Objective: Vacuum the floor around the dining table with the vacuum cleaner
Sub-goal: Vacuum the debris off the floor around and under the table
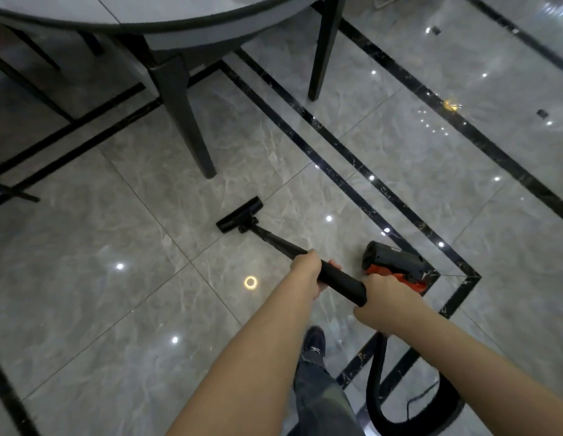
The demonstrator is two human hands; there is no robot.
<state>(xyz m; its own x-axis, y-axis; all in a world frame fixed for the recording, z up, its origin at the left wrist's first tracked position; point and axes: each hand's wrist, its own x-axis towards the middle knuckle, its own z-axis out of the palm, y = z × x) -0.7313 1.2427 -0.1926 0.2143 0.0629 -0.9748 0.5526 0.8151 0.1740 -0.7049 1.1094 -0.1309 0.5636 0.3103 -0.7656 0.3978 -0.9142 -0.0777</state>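
Observation:
The black vacuum wand [340, 283] slants from my hands down to its flat black floor head [239, 214], which sits on the grey tiles just in front of a dark chair leg [192, 133]. My left hand [307, 272] grips the wand further down. My right hand [382, 297] grips its upper end. The black and orange vacuum body [396, 262] lies on the floor right behind my right hand. A black hose [376, 385] loops down at the lower right. The grey round dining table [148, 23] fills the top left.
A second dark chair leg [324, 48] stands at the top centre, and thin dark legs [25, 86] show under the table at left. Black inlay strips [337, 177] cross the glossy floor. My shoe [314, 343] and trouser leg are below the hands. A thin cord [425, 391] trails by the hose.

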